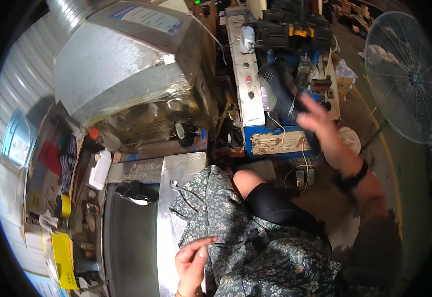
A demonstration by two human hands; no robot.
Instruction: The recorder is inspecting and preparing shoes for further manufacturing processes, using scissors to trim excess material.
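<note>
My left hand (pixel 192 263) is low in the picture, over the flowered apron (pixel 270 257) on my lap. Its forefinger stretches to the right with the thumb just below, and I see nothing held between them. My right arm, with a black wristband, reaches forward to the right of the apron. The right hand (pixel 319 123) is smeared by motion, beside a blurred long black thing (pixel 280 91) at the front of a machine. Whether the fingers touch that black thing cannot be made out.
A metal hood (pixel 122 64) stands at the far left, with a dark conveyor belt (pixel 131 237) and a metal plate (pixel 169 227) nearer me. A shiny black thing (pixel 136 192) lies on the belt. The machine's white button panel (pixel 245 74) is ahead; a large fan (pixel 404 76) stands right.
</note>
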